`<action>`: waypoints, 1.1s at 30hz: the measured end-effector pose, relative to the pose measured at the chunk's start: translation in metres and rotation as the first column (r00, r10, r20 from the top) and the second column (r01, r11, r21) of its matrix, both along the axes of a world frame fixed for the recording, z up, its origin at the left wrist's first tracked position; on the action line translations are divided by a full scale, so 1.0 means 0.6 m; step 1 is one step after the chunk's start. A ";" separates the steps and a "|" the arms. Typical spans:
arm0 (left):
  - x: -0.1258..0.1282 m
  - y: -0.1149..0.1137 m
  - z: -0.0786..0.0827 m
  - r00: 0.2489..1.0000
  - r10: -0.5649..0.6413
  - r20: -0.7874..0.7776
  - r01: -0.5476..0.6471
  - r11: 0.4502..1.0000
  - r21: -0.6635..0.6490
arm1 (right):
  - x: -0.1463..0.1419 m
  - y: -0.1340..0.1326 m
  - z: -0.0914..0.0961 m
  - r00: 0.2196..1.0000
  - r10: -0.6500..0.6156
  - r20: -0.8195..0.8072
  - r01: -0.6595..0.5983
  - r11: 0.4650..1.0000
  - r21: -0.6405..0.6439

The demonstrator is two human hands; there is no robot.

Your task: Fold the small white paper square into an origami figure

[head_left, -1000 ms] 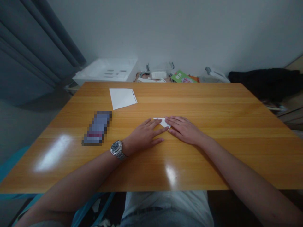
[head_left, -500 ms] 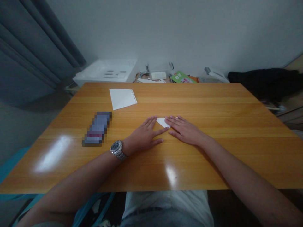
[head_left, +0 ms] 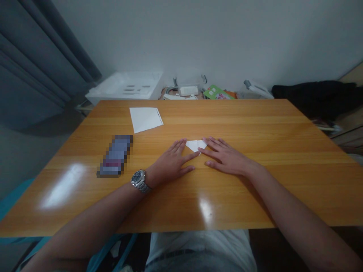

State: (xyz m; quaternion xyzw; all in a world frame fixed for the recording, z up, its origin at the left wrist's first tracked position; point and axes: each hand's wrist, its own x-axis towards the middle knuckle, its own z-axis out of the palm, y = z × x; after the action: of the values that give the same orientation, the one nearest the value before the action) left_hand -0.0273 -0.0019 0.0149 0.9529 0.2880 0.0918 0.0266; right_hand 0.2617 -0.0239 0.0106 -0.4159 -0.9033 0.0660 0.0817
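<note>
Should one hand press or drag harder than the other, the folded paper (head_left: 195,144) could skew on the glossy table (head_left: 241,124); a fingertip catching its edge could lift a flap. The small white piece lies at the frame's centre, wide along the top and tapering to a point below, with a crease line near its middle. The left hand (head_left: 177,159) and right hand (head_left: 225,156) are spread flat, fingertips at its edges, gripping nothing (how firmly they press, one cannot tell).
</note>
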 end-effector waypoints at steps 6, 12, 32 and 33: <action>0.001 0.001 -0.001 1.000 0.000 0.004 0.000 1.000 -0.005 | 0.010 0.000 -0.008 0.994 -0.100 0.044 0.101 0.995 -0.020; 0.002 0.001 0.002 1.000 0.006 -0.004 -0.006 1.000 -0.015 | 0.024 0.009 -0.006 0.939 -0.322 0.122 0.329 0.944 -0.039; 0.005 0.008 -0.001 1.000 0.008 0.018 -0.008 0.999 0.036 | 0.029 0.017 0.003 0.967 -0.256 0.006 0.255 0.965 0.064; 0.005 0.008 -0.001 1.000 0.009 0.019 -0.010 0.999 0.030 | 0.029 0.017 0.004 0.970 -0.245 -0.003 0.244 0.967 0.072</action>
State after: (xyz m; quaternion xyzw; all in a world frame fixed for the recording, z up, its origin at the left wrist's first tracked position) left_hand -0.0241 0.0031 0.0141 0.9509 0.2907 0.1051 0.0142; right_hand 0.2788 -0.0139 0.0133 -0.5212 -0.8471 0.0217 0.1013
